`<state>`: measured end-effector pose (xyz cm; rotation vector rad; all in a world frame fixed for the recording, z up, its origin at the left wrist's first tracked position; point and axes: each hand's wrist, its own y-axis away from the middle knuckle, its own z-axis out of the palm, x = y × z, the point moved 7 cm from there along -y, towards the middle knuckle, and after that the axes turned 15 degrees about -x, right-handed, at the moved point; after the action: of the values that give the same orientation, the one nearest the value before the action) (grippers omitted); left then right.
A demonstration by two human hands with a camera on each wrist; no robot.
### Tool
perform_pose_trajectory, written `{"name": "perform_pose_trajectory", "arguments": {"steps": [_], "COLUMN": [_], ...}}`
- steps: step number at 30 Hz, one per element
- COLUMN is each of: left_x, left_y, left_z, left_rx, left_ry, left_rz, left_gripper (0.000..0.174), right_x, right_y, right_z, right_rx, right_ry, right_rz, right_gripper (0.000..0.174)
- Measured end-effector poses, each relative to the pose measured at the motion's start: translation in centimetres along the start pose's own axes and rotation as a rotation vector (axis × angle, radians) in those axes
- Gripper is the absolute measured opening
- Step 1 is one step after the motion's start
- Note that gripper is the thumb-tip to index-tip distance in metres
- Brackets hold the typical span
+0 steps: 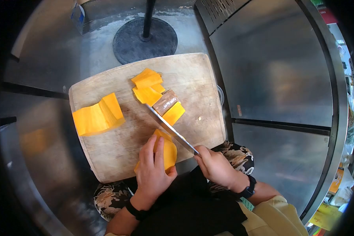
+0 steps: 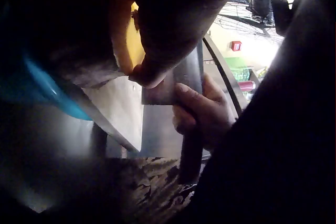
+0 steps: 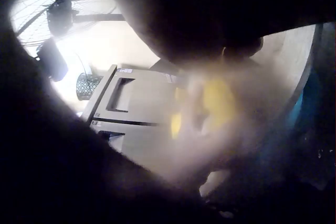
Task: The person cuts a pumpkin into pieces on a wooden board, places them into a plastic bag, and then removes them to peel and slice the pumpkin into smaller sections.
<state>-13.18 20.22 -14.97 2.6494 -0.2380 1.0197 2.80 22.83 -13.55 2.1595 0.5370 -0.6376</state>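
Note:
On the wooden cutting board [image 1: 196, 78], my left hand [image 1: 151, 171] holds a peeled orange pumpkin chunk [image 1: 169, 153] near the front edge, thumb on its right side and fingers over its top. My right hand [image 1: 220, 167] grips the handle of a cleaver [image 1: 173, 129]. Its blade slants up and left, just beyond the held chunk. In the left wrist view the cleaver's broad blade [image 2: 160, 92] lies beside the left fingertips. Past the blade sit cut pumpkin slices [image 1: 147, 84], a brown-skinned piece [image 1: 166, 102] and a small orange piece [image 1: 174, 114]. The right wrist view is blurred.
A large pumpkin piece [image 1: 96, 118] lies at the board's left side. Steel cabinet doors [image 1: 271, 63] stand close on the right, more steel panels [image 1: 39, 74] on the left. A round black base with a pole [image 1: 145, 39] stands beyond the board. Patterned trouser legs [image 1: 240, 157] are under its front.

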Motion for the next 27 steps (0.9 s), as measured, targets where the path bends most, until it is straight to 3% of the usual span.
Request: {"name": "perform_pose_trajectory", "arguments": {"steps": [11, 17, 27], "left_x": [-0.9, -1.4, -1.8], "left_y": [0.3, 0.1, 0.4], "left_z": [0.3, 1.0, 1.5], "left_rx": [0.199, 0.15, 0.089], "left_ry": [-0.078, 0.008, -0.003], "left_rz": [-0.16, -0.237, -0.254], "left_gripper": [0.083, 0.075, 0.077], "right_x": [0.7, 0.3, -0.2], "right_y": [4.7, 4.4, 4.0], "right_z": [1.3, 1.5, 1.5], "right_rx": [-0.01, 0.083, 0.03], "right_ry": [0.103, 0.201, 0.23], "right_rz": [-0.101, -0.172, -0.129], "right_gripper": [0.028, 0.024, 0.024]}}
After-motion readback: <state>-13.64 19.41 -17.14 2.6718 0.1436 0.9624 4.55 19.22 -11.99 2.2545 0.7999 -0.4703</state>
